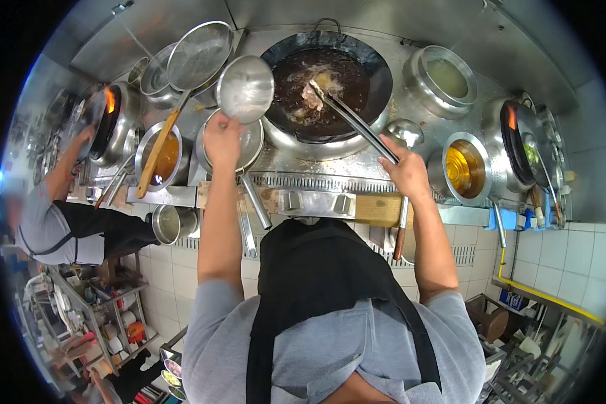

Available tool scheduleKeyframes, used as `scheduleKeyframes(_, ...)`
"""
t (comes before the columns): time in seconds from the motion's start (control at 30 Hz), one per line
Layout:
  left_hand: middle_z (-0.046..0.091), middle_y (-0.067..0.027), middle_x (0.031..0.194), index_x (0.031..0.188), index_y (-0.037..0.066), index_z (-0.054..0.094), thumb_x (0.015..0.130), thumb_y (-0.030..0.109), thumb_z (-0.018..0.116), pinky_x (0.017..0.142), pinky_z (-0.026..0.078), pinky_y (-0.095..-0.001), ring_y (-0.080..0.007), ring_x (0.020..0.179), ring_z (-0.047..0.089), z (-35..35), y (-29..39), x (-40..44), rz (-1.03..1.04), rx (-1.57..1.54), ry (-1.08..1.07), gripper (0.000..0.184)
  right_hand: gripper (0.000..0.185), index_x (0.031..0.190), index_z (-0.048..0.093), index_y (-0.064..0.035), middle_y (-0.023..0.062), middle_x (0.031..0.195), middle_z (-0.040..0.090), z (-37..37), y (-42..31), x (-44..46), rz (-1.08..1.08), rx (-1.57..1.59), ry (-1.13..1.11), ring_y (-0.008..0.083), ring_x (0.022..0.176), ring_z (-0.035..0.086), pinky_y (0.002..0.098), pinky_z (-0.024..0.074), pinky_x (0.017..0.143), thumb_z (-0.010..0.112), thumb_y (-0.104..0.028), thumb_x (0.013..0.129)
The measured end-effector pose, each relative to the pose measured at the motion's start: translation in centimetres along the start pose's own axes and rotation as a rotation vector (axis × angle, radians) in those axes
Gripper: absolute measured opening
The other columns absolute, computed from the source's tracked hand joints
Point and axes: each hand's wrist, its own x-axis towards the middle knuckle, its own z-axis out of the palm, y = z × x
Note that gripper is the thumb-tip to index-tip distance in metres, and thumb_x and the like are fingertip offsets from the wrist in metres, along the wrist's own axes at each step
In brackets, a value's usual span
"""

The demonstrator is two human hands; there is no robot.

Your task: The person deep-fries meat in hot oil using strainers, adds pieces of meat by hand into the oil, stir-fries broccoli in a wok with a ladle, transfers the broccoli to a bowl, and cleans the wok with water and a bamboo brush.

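My left hand point(222, 143) pinches the rim of a shiny metal bowl point(246, 91), which is tilted up beside the wok. My right hand point(407, 173) is closed round a pair of long metal tongs point(354, 120). At the tongs' tips is a pale, pinkish piece of food point(311, 98), probably meat, in or just over the dark oil. Bubbles surround it in the large black wok point(382, 74). Below my left hand a metal pan point(251, 139) rests on the stove with its handle towards me.
A strainer with a wooden handle point(159, 153) lies across a pot of brown liquid point(176, 156) on the left. A ladle point(405, 131) and a pot of amber liquid point(463, 168) stand right. Flames show at burners on both sides. A co-worker point(54, 222) works at the far left.
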Motion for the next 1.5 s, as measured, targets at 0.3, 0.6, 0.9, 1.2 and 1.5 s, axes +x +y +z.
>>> scheduleKeyframes(0.3,0.064,-0.0090,0.081,0.081,-0.001,0.054,0.094,0.002,0.066,0.064,0.059,-0.0266,-0.0193,0.071,0.072,-8.7,-5.0,-6.4,-0.260,-0.409,-0.019,0.019,0.055,0.137,0.064,-0.0275,0.0206,0.113,0.072,3.8,-5.7,5.1,0.029,-0.197,-0.020,0.0384,0.107,0.068,0.0448,0.0528,0.095,0.077,-0.028,0.084)
scheduleKeyframes(0.6,0.064,-0.0099,0.085,0.086,0.000,0.055,0.095,0.001,0.065,0.069,0.062,-0.0296,-0.0194,0.073,0.070,-14.0,-6.9,-6.6,-0.334,-0.547,-0.116,0.014,0.063,0.144,0.058,-0.0287,0.0203,0.113,0.073,4.7,-5.1,-0.7,0.151,-0.286,0.190,0.0399,0.107,0.068,0.0461,0.0531,0.095,0.076,-0.031,0.084)
scheduleKeyframes(0.9,0.067,-0.0117,0.091,0.089,0.001,0.056,0.097,0.002,0.065,0.073,0.062,-0.0319,-0.0205,0.080,0.071,-14.2,-10.5,-4.9,-0.473,-0.676,-0.238,0.012,0.074,0.148,0.053,-0.0124,0.0210,0.116,0.072,9.8,-6.8,-17.0,0.259,-0.133,0.425,0.0328,0.103,0.072,0.0394,0.0550,0.088,0.083,-0.022,0.081)
scheduleKeyframes(1.2,0.066,-0.0129,0.092,0.096,-0.001,0.056,0.097,0.004,0.065,0.076,0.061,-0.0329,-0.0222,0.081,0.070,-12.4,-10.3,-5.3,-0.441,-0.680,-0.396,0.011,0.086,0.152,0.044,-0.0112,0.0204,0.111,0.067,17.6,-9.4,-20.3,0.641,-0.028,0.077,0.0364,0.092,0.067,0.0441,0.0551,0.082,0.084,-0.026,0.078)
scheduleKeyframes(1.5,0.066,-0.0121,0.093,0.096,0.000,0.052,0.100,0.007,0.062,0.077,0.061,-0.0328,-0.0209,0.083,0.069,-7.8,-4.0,-11.2,-0.308,-0.594,-0.809,0.013,0.077,0.150,0.044,-0.0105,0.0244,0.135,0.058,22.3,-5.5,-12.9,0.574,0.105,0.088,0.0383,0.121,0.061,0.0479,0.0510,0.101,0.073,-0.025,0.081)
